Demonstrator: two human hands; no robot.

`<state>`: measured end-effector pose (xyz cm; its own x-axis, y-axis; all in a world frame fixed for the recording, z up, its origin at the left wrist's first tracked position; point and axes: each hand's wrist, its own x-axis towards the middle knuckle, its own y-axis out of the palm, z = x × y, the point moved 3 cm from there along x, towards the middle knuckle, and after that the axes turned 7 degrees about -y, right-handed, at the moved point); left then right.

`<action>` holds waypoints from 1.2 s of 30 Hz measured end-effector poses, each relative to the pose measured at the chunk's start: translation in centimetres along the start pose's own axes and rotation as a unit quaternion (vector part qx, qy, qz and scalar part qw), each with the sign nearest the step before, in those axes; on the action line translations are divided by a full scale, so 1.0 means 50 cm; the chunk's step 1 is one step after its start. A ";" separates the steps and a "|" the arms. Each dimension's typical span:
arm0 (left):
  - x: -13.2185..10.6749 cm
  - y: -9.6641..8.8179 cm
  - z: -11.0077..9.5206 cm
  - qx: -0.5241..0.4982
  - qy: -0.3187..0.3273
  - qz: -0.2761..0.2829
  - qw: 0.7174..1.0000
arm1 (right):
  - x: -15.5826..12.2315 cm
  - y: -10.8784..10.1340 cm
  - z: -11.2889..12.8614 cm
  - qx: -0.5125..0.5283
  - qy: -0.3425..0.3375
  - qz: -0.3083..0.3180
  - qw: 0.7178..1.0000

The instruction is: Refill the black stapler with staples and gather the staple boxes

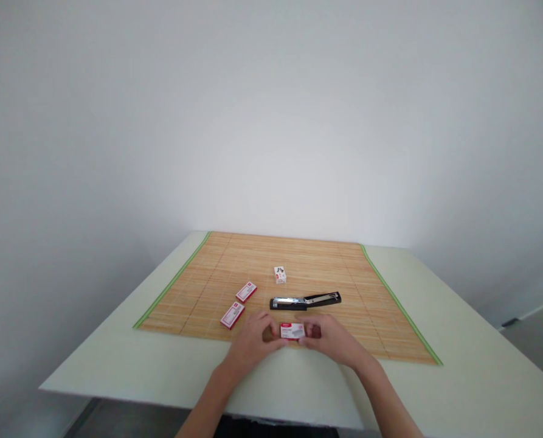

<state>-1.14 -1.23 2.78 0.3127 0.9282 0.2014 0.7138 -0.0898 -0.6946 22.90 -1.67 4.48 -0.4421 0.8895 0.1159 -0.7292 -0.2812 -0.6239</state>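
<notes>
Between my two hands, at the near edge of the bamboo mat, is a small red and white staple box [292,331]. My left hand [253,337] has its thumb and fingers at the box's left end. At the right end, my right hand [328,337] grips it with thumb and fingers. Just beyond the box lies a black stapler [306,301], swung wide open so its metal magazine shows. Two more red and white staple boxes, one nearer [232,315] and one farther [246,292], lie left of the stapler. A small white box [280,275] with dark pictures sits behind it.
The bamboo mat [317,261] with green edging covers the middle of a white table [162,365]. A plain white wall [271,121] rises behind the table. The table's near edge is close to my forearms.
</notes>
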 end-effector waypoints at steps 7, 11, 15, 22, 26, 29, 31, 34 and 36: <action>0.042 0.016 0.015 0.056 -0.025 -0.107 0.992 | -0.045 -0.136 -0.111 0.008 0.092 -0.391 0.916; 0.071 0.026 0.028 0.077 -0.070 -0.067 0.992 | -0.014 -0.116 -0.131 0.115 0.078 -0.257 0.956; 0.080 0.022 0.028 0.069 -0.061 -0.041 0.995 | 0.018 -0.110 -0.088 0.108 0.038 -0.242 0.964; 0.071 0.024 0.021 0.061 -0.053 -0.036 0.996 | 0.116 -0.040 0.028 -0.034 -0.100 -0.125 0.987; 0.069 0.031 0.024 0.055 -0.062 -0.046 0.995 | 0.142 0.021 0.051 -0.082 -0.099 -0.058 0.990; 0.070 0.034 0.028 0.043 -0.072 -0.066 0.994 | 0.134 0.017 0.047 -0.062 -0.096 -0.045 0.992; 0.069 0.031 0.026 0.025 -0.068 -0.086 0.994 | 0.121 -0.001 0.037 -0.039 -0.104 -0.037 0.993; 0.060 0.022 0.006 -0.010 -0.033 -0.101 0.994 | 0.096 -0.030 0.000 -0.023 -0.079 -0.065 0.995; 0.050 0.019 -0.018 -0.017 0.012 -0.069 0.997 | 0.078 -0.038 -0.037 -0.018 -0.028 -0.119 0.992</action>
<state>0.88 0.67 3.24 0.2248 0.9241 0.3090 0.7721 0.0245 -0.6351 23.54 3.02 4.69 -0.2884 0.9071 0.3065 -0.7983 -0.0511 -0.6001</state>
